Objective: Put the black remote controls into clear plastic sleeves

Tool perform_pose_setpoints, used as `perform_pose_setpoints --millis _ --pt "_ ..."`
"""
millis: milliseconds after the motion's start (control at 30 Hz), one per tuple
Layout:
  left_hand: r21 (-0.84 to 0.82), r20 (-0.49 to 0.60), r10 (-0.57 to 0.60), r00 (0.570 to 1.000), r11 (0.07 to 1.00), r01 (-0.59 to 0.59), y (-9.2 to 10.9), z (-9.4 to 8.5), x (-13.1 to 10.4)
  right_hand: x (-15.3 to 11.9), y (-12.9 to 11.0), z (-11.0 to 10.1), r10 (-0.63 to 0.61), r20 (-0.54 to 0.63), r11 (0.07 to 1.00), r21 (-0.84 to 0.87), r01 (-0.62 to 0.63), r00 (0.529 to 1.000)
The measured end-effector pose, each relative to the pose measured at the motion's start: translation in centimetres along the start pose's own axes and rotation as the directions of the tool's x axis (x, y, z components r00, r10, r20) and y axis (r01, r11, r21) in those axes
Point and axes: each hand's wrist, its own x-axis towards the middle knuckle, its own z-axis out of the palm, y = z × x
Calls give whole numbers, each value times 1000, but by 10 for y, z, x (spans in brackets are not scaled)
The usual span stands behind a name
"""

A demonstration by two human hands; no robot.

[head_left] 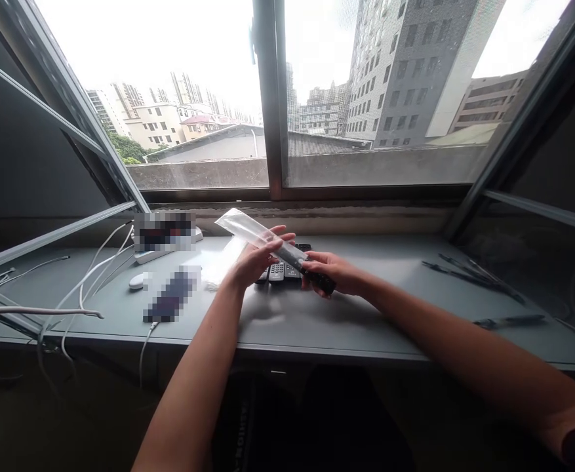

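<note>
My left hand (257,259) is closed on a long clear plastic sleeve (245,226), its thumb on top and its other fingers partly behind it. The sleeve slants above the desk, with its flat end up to the left. My right hand (334,272) grips a black remote control (322,282) at the sleeve's lower right end. The remote's upper part appears to be at or in the sleeve's mouth; my fingers hide how far. Beneath my hands, several black remote controls with keypads (277,271) lie side by side on the desk, partly covered by my hands.
Left of my hands lies a bright pile of clear plastic sleeves (223,265). A blurred-out phone (169,301) with a cable, a white mouse-like object (139,281) and a power strip (164,252) sit further left. Pens (508,321) lie right on the grey desk (376,334), below a window.
</note>
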Motion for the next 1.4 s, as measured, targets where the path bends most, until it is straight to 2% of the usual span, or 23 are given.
perform_pose_setpoints --millis 67,133,200,267,367,467,567,700,767,933,1033,1133,1267,1400 --pt "59 67 -70 995 996 66 -2 2 -2 0 1 1 -14 -12 1000 -11 14 1000" --pt "91 101 -88 991 993 79 -4 3 -3 1 2 2 -22 -11 1000 -15 22 1000" --pt "85 87 -32 996 996 24 -4 2 -1 1 4 1 -34 -1 999 -1 34 999" --pt "64 26 71 997 995 -73 -4 -1 2 2 5 -1 -44 3 999 9 44 999" --pt "58 -82 212 974 976 -208 -1 -7 8 5 6 -6 -34 -22 999 -36 33 999" --pt "84 -112 270 956 962 -261 -1 -13 12 8 9 -9 -43 -78 994 -102 35 996" --pt "121 -60 236 970 966 -227 -5 -12 11 9 12 -5 -90 -116 992 -101 78 989" --pt "203 54 102 993 973 -111 -11 -6 8 10 16 5 -135 -137 990 -54 128 981" --pt "222 74 73 995 971 -88 -10 -4 7 11 17 8 -149 -151 989 -42 145 977" --pt "115 -62 179 982 979 -171 -6 -5 11 11 17 4 -141 -170 990 -40 136 975" --pt "51 -130 205 970 978 -200 -5 -8 15 9 14 2 -132 -91 991 -3 133 987" --pt "18 -141 211 967 977 -210 -5 -10 16 8 13 3 -141 -30 989 27 142 990" --pt "110 -8 110 994 988 -108 -8 -8 11 9 17 5 -174 -71 983 -66 169 982" --pt "217 130 -25 991 976 -4 -13 -5 6 8 19 9 -239 -166 960 -191 207 957"
